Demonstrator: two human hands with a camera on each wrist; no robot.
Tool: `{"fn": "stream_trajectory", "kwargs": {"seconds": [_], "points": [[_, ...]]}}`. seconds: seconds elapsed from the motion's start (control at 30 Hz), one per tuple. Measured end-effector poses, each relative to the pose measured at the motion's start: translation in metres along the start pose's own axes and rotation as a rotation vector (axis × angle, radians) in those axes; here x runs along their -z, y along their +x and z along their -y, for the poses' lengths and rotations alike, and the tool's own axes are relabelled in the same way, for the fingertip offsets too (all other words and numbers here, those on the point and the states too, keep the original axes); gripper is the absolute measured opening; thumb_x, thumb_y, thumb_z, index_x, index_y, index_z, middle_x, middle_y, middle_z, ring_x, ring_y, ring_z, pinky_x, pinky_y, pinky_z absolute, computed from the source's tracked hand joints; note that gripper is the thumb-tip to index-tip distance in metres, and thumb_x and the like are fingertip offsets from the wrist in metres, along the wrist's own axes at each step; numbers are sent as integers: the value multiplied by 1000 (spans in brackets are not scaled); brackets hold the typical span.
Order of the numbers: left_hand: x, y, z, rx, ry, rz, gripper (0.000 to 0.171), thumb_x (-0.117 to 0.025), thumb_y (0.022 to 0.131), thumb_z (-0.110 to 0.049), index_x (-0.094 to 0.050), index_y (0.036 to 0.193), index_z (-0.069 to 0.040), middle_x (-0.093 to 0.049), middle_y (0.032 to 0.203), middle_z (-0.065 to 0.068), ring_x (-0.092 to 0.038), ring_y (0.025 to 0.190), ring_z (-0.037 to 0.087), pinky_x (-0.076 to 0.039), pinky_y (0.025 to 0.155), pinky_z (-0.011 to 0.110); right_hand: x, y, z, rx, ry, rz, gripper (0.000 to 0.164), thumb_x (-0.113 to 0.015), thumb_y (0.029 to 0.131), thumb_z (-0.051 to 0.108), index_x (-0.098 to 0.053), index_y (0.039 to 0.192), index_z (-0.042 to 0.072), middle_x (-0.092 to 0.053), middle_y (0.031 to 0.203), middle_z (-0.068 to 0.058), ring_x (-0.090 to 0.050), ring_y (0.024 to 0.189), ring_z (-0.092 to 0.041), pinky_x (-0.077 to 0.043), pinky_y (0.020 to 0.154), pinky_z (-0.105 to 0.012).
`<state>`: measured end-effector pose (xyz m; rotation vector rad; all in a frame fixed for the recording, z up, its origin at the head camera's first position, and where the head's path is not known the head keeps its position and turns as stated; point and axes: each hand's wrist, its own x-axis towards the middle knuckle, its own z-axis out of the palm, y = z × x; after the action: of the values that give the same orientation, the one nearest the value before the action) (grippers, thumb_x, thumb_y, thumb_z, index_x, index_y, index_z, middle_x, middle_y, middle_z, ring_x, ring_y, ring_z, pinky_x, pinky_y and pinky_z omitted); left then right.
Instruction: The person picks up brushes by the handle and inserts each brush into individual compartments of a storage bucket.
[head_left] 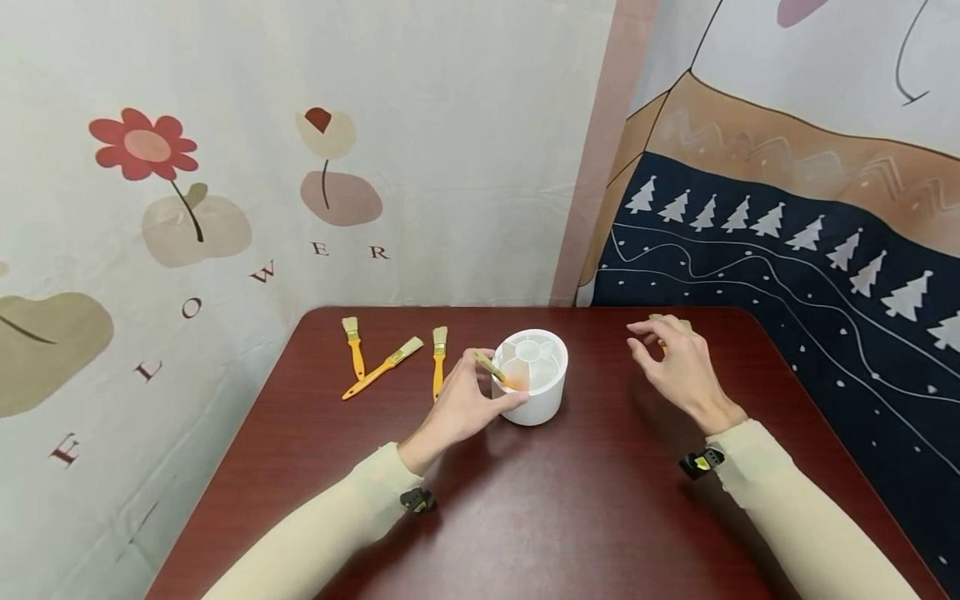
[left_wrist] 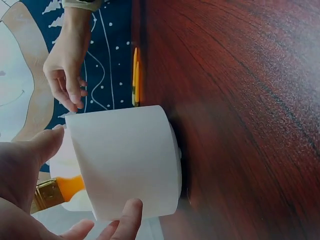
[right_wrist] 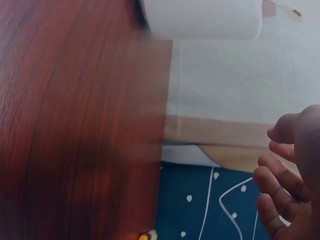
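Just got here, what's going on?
A person's left hand holds the white cup, thumb and fingers around it. One brush leans in it, bristles up. The right hand holds nothing, raised above the table on the right, partly hiding at least one more brush. Three other brushes lie on the left.

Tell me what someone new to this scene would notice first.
Probably the white container on the dark table, with the left hand at its side and a brush slanting handle-down into it. Then the red flower printed on the pale backdrop at upper left, and three yellow-handled brushes lying left of the container.
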<state>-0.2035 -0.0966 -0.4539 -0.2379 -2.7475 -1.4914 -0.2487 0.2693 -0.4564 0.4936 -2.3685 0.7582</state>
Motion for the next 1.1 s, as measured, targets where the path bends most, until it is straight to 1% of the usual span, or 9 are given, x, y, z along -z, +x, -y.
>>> {"fn": "stream_trajectory", "kwargs": {"seconds": [0.1, 0.2, 0.3, 0.37, 0.47, 0.6, 0.73, 0.87, 1.1], "points": [[-1, 1, 0, -1, 8, -4, 84, -103, 86, -43, -61, 149, -8, -72, 132, 12, -76, 122, 33, -57, 98, 39, 1, -1, -6, -29, -10, 6, 26, -87, 101, 4, -85, 127, 4, -80, 117, -18, -77, 96, -32, -56, 85, -34], [-2, 2, 0, -4, 18, -7, 83, -103, 86, -43, -61, 148, -7, -72, 131, 12, -74, 119, 33, -56, 96, 38, 2, -2, -12, -53, -6, 8, 26, -87, 102, 4, -85, 128, 3, -80, 120, -19, -80, 97, -35, -52, 87, -17], [-3, 3, 1, -6, 24, -8, 82, -103, 87, -42, -61, 148, -7, -72, 130, 12, -74, 118, 32, -55, 96, 38, 2, -2, -17, -72, -1, 13, 26, -86, 103, 5, -85, 129, 3, -80, 122, -19, -81, 100, -37, -40, 89, -1], [-3, 3, 2, -3, 25, -4, 82, -103, 87, -41, -60, 149, -8, -72, 130, 12, -75, 119, 31, -56, 97, 39, 1, -1, -20, -82, -3, 18, 26, -85, 103, 6, -84, 129, 3, -79, 123, -20, -81, 101, -39, -35, 91, 3], [-2, 4, 1, -5, 29, 4, 82, -102, 87, -39, -60, 149, -7, -73, 133, 14, -77, 121, 31, -58, 100, 42, 1, -2, -25, -100, -9, 23, 26, -85, 104, 7, -84, 130, 4, -79, 125, -20, -81, 104, -40, -34, 92, 4], [-1, 4, 1, 1, 34, 15, 81, -102, 87, -38, -61, 149, -7, -73, 136, 14, -77, 122, 30, -59, 102, 43, 2, -3, -29, -123, -18, 33, 25, -83, 106, 7, -84, 131, 4, -79, 128, -21, -81, 106, -41, -40, 90, -4], [-1, 5, 0, 10, 35, 16, 81, -102, 88, -41, -61, 149, -8, -72, 132, 13, -76, 119, 30, -58, 99, 39, 3, -2, -35, -150, -32, 48, 26, -82, 107, 8, -84, 132, 2, -78, 129, -21, -81, 105, -42, -49, 86, -22], [-3, 6, -1, 1, 42, 2, 80, -102, 87, -44, -63, 147, -7, -72, 127, 11, -74, 113, 30, -55, 91, 34, 4, -1, -40, -185, -45, 73, 29, -81, 107, 9, -83, 136, 2, -77, 131, -23, -79, 107, -43, -55, 85, -40], [-4, 8, -4, -50, 52, -14, 76, -102, 88, -44, -70, 144, -4, -76, 126, 13, -72, 102, 36, -51, 82, 33, 4, -2, -51, -258, -59, 120, 34, -80, 109, 15, -79, 138, -2, -72, 134, -28, -75, 111, -47, -59, 86, -55]]}}
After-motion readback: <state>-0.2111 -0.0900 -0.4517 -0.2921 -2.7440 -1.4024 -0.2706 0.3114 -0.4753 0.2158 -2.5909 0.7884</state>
